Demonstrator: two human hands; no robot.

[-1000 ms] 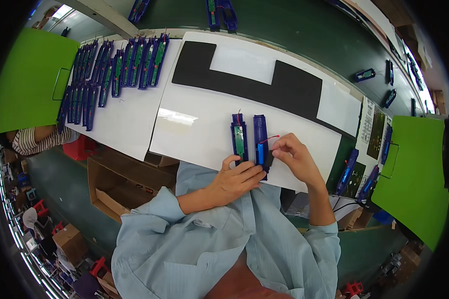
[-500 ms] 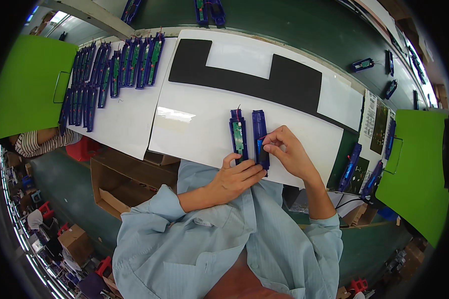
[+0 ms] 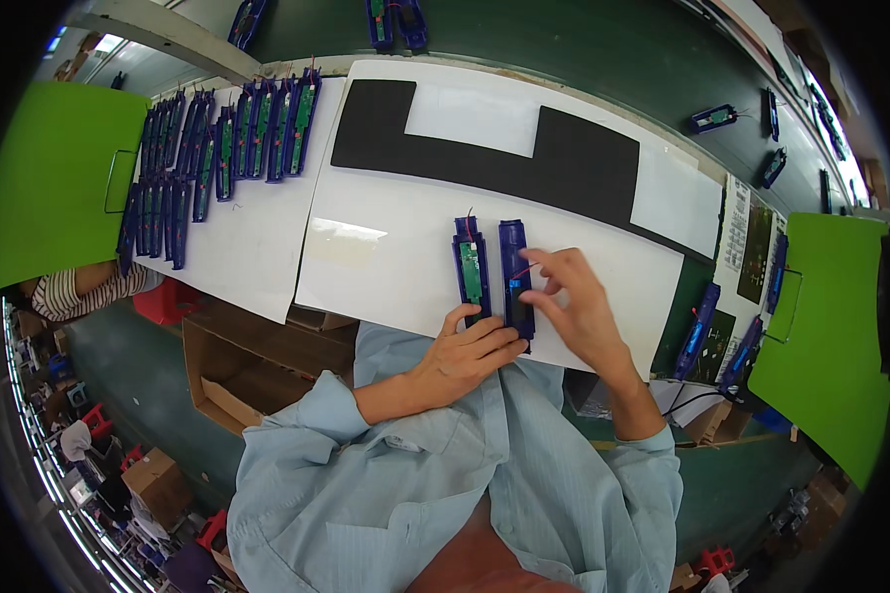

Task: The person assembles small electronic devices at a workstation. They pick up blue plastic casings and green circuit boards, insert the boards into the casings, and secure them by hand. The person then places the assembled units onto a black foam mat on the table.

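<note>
Two long blue housing halves lie side by side on the white sheet (image 3: pixel 386 267), just touching, long axes running away from the person. Left half (image 3: pixel 471 269) shows a green circuit board face up; right half (image 3: pixel 515 277) has a red wire. Left hand (image 3: pixel 462 358) rests fingertips on their near ends, fingers loosely spread, not gripping. Right hand (image 3: pixel 576 304) pinches the right half's edge, fingers curled. Row of similar blue units (image 3: pixel 218 158) far left

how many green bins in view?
2: one green bin at the bench's far left, another green bin at the far right. Others may lie outside the frame.
</note>
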